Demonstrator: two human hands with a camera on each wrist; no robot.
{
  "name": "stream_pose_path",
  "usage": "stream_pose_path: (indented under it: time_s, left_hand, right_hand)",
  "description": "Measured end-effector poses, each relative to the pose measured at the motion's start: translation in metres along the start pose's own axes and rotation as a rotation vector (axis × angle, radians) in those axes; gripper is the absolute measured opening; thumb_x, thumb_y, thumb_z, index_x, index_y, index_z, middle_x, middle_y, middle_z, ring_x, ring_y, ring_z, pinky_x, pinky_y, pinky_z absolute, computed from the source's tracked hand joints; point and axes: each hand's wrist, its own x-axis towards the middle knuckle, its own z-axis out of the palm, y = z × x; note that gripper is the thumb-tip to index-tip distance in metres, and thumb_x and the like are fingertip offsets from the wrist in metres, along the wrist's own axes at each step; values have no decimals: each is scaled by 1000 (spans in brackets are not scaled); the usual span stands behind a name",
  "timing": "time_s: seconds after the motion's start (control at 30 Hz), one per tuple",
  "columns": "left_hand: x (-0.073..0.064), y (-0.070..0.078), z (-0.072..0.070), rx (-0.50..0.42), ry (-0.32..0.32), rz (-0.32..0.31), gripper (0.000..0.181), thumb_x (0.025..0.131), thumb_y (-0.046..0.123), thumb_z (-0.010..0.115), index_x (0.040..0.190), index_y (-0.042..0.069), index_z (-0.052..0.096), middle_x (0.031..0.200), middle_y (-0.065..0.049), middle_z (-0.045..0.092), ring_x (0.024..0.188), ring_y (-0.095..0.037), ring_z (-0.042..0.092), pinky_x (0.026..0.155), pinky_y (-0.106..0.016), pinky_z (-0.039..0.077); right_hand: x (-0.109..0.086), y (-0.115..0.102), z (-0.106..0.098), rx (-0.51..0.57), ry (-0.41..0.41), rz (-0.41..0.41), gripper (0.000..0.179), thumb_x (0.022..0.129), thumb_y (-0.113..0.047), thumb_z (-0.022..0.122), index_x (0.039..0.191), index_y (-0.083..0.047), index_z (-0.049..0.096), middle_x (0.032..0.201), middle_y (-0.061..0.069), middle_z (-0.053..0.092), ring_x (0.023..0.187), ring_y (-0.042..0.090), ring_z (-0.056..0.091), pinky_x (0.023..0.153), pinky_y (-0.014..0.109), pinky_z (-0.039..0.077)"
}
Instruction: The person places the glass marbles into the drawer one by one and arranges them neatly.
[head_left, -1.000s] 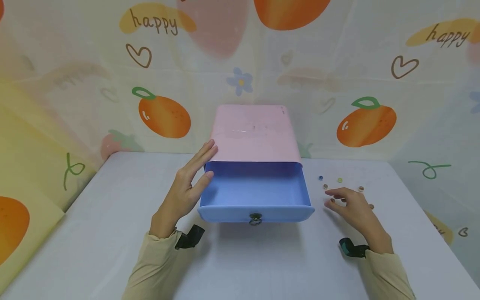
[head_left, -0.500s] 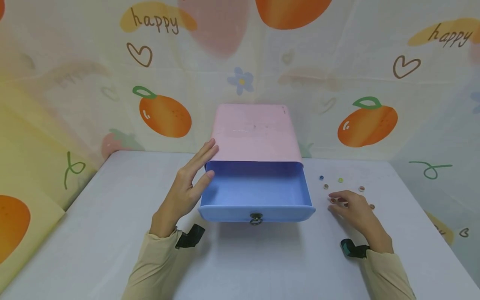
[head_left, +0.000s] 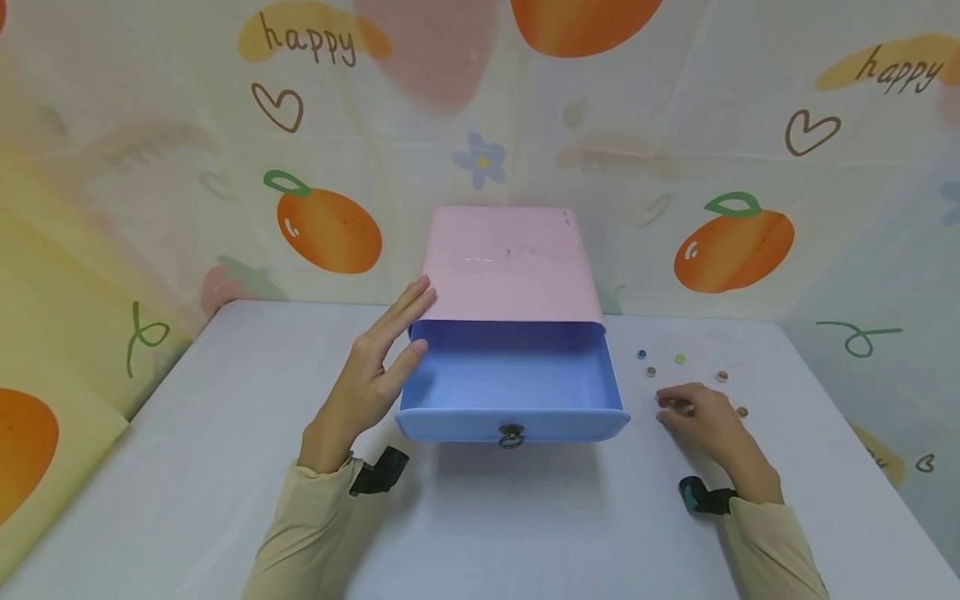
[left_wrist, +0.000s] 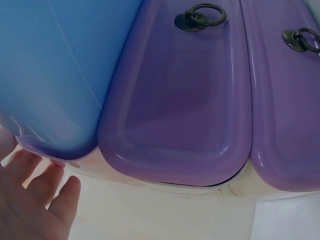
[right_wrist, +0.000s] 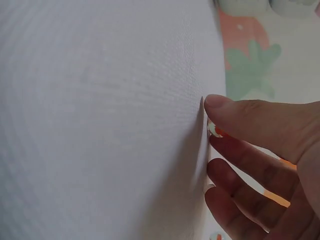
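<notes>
My left hand (head_left: 362, 379) lies along the left side of a small pink drawer cabinet (head_left: 510, 262), fingers extended and touching it. Its top blue drawer (head_left: 512, 425) is pulled out, and nothing shows inside. In the left wrist view, purple drawer fronts (left_wrist: 185, 95) with ring handles sit beside the blue drawer. On the table's right side, my right hand (head_left: 708, 423) is down at the surface. Between its thumb and index finger is a small red-and-white bead (right_wrist: 215, 130), pinched in the right wrist view; the fingers mostly hide it from the head view.
Several small beads lie around the right hand, among them a blue bead (head_left: 641, 354), a yellow-green bead (head_left: 680, 358) and a brownish bead (head_left: 651, 372). A white cloth (head_left: 517, 533) covers the table. A fruit-printed curtain (head_left: 480, 100) hangs behind the cabinet.
My right hand's thumb and index finger have come down and closed around a bead that showed between them earlier. The left hand and the drawer have stayed put.
</notes>
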Motion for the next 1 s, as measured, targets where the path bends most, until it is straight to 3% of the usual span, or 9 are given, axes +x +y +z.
stream_pose_path:
  time_s: [0.27, 0.5, 0.73, 0.83, 1.0]
  left_hand:
    - [1, 0, 1, -1, 12, 13, 54, 96, 4, 52, 149, 9, 45, 160, -4, 37, 152, -19, 28, 125, -31, 24]
    - [1, 0, 1, 4, 14, 9, 54, 96, 5, 52, 149, 9, 45, 160, -4, 37, 152, -19, 29, 125, -32, 24]
    - [1, 1, 1, 4, 8, 6, 54, 96, 5, 53, 149, 9, 45, 160, -4, 36, 152, -19, 28, 125, -31, 23]
    - [1, 1, 1, 3, 5, 5, 54, 96, 5, 53, 149, 9, 45, 160, -4, 36, 152, -19, 28, 125, -31, 23]
    - [1, 1, 1, 7, 4, 0, 54, 96, 5, 53, 149, 9, 45, 161, -3, 36, 152, -19, 28, 125, -32, 23]
  right_hand:
    - [1, 0, -1, -5, -7, -34, 23, 86, -3, 71, 108, 6, 71, 103, 22, 69, 91, 35, 66, 81, 54, 56]
    - [1, 2, -3, -15, -35, 6, 25, 89, -7, 69, 111, 6, 70, 100, 19, 68, 91, 33, 65, 81, 54, 53]
    - [1, 2, -4, -24, -43, 10, 24, 89, -7, 69, 109, 5, 71, 98, 17, 68, 88, 29, 63, 77, 48, 53]
    - [-1, 1, -4, -19, -36, 27, 24, 90, -10, 69, 110, 4, 71, 98, 17, 68, 89, 30, 62, 80, 53, 48]
    - [-4, -2, -4, 8, -8, 61, 28, 91, -15, 69, 113, 2, 69, 100, 19, 70, 93, 35, 62, 84, 76, 32]
